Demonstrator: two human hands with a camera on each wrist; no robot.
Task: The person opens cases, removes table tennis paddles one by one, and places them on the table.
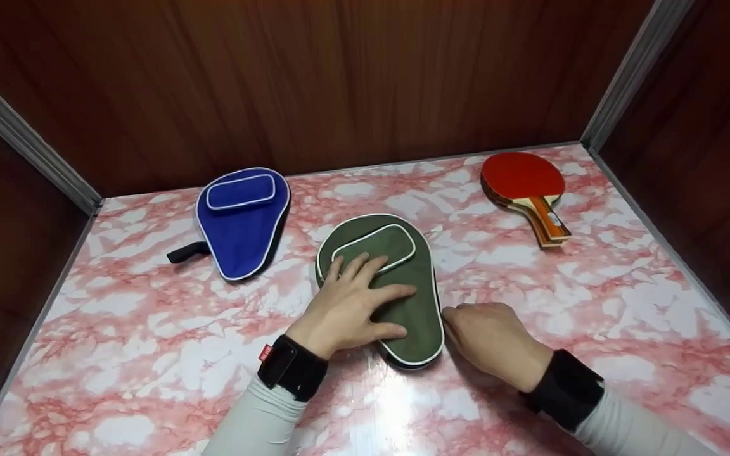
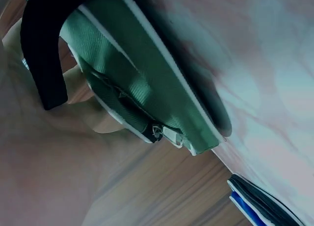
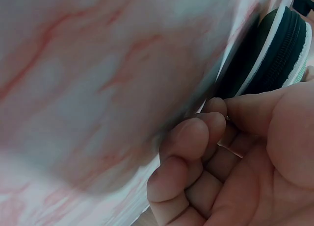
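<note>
A dark green table tennis bat case (image 1: 406, 310) with white piping and a front pocket lies on the tabletop in the head view. My left hand (image 1: 352, 297) rests on it, fingers spread over the lower pocket edge, thumb on the narrow part. Beside the case's right edge, my right hand (image 1: 492, 335) is curled, thumb against the index finger. The right wrist view shows this pinch next to the case's black zipper (image 3: 282, 49); a small glint shows at the zipper pull (image 3: 227, 118), mostly hidden by the fingers. A pocket zipper pull (image 2: 171, 135) hangs in the left wrist view.
A blue bat case (image 1: 244, 225) with a black strap (image 1: 187, 252) lies at the back left. Two stacked table tennis bats, the upper one red (image 1: 523, 176), lie at the back right. Brown wooden panels (image 1: 339, 88) enclose the pink-and-white marbled tabletop (image 1: 149, 354).
</note>
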